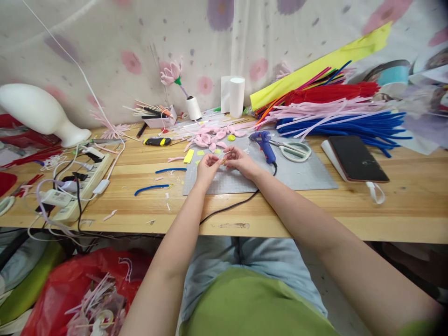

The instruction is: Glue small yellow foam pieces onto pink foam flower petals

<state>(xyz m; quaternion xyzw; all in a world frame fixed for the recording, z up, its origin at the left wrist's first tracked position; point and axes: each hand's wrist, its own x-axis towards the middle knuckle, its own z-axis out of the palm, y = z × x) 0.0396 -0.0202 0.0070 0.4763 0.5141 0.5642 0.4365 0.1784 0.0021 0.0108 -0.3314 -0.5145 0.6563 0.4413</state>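
My left hand (209, 169) and my right hand (241, 162) meet over the grey cutting mat (301, 179), fingertips pinched close together. Between them is something tiny and yellowish, too small to name. Just beyond my fingers lie pink fuzzy petal shapes (209, 138) made of pipe cleaner. Small yellow pieces (189, 156) are scattered to the left of them. Right of my right hand, a blue glue gun (265, 147) rests on the mat, its black cord running under my right forearm. Scissors (296, 151) with pale handles lie beside it.
Bundles of blue pipe cleaners (346, 128) and pink and red ones fill the back right. A phone (359, 158) leans at the right. A power strip (84, 186) with tangled cables sits left. A utility knife (157, 141) and a pink flower (171, 73) stand behind.
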